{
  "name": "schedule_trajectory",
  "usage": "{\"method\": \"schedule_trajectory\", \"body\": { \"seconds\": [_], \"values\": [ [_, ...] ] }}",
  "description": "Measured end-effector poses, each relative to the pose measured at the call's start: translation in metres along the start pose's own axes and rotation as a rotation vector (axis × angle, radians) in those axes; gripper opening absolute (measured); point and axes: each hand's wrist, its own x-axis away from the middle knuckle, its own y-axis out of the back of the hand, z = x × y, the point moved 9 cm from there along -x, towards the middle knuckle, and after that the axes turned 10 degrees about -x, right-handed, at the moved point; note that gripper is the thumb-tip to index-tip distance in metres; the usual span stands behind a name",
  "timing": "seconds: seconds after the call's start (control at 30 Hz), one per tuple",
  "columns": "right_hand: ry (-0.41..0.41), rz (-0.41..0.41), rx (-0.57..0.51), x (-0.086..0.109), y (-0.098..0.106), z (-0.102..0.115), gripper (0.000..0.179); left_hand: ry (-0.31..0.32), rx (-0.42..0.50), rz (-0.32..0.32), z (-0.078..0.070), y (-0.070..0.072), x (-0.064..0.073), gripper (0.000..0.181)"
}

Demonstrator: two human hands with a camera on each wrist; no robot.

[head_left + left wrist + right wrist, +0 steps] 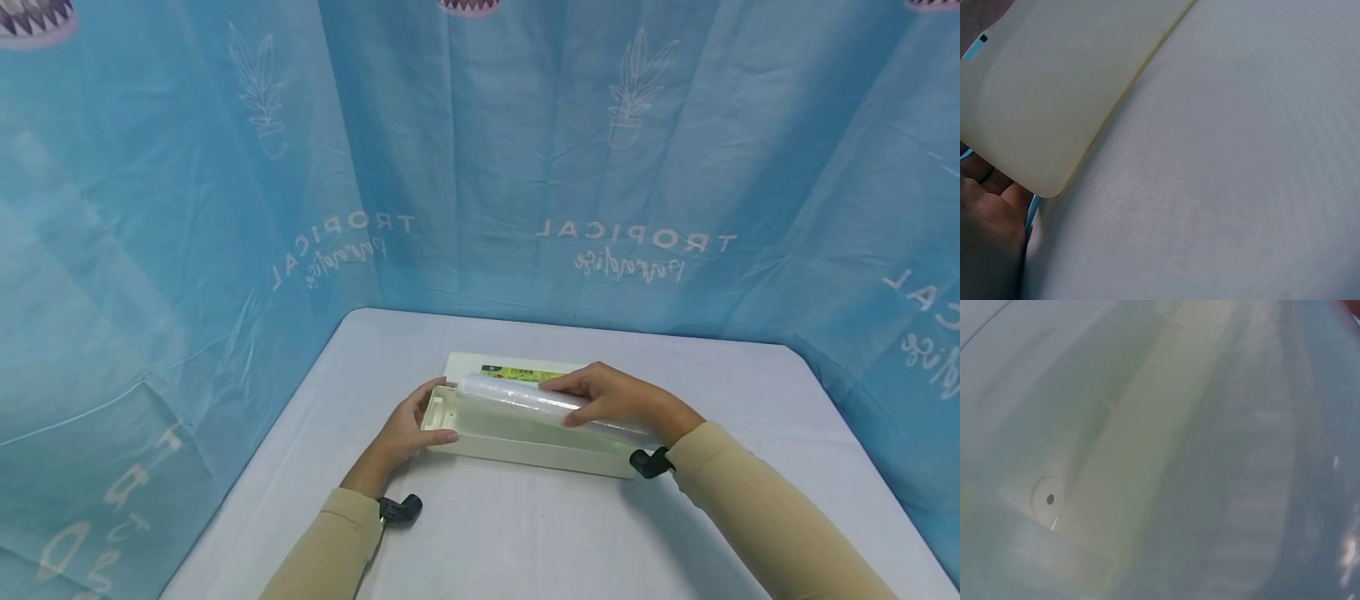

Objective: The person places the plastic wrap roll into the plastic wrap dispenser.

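Observation:
In the head view, a long white box (532, 456) lies open at the middle of the table. My left hand (411, 427) grips its left end, thumb along the front edge and fingers behind. A roll of clear plastic wrap (517, 395) slants over the open box, held from above by my right hand (615, 398) between thumb and fingers. The wrap roll (1254, 456) fills the right of the right wrist view, beside the box's pale inside (1135, 456). In the left wrist view, the box's smooth outer wall (1066, 94) stands close to my left palm (991, 219).
The box's raised white lid (461, 363) stands behind the roll, with a green and yellow label (521, 373). A white cloth covers the table (480, 533). Blue printed curtains (487, 167) hang around its back and sides.

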Motion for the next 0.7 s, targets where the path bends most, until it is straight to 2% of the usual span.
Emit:
{"method": "schedule_trajectory", "body": {
  "seconds": [0.37, 0.7],
  "values": [
    [0.000, 0.024, -0.014, -0.007, -0.006, 0.001, 0.063, 0.007, -0.025, -0.011, 0.000, 0.000, 0.001, 0.101],
    [0.064, 0.058, 0.021, -0.015, -0.010, 0.007, 0.063, 0.003, -0.013, -0.012, 0.002, 0.001, 0.000, 0.100]
  ]
}}
